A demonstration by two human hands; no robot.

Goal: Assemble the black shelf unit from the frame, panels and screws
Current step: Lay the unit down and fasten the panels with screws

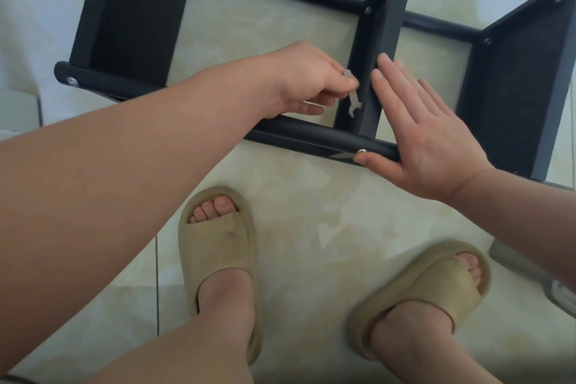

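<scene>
The black shelf unit (134, 12) lies on its side on the pale tiled floor, with three panels between two round black frame tubes. My left hand (307, 79) pinches a small flat silver wrench (352, 93) just left of the middle panel (378, 50), inside the frame. My right hand (417, 131) lies flat, its straight fingers against the right side of that middle panel and its thumb under the near tube (299, 131), beside a silver screw head (361, 151). More screw heads show at the left tube end (73, 82) and on the far tube (368, 10).
My two feet in tan slides (218, 259) (433, 290) stand on the floor right in front of the shelf. A grey object (530, 271) pokes in at the right edge. A pale object (18, 109) sits at the left edge.
</scene>
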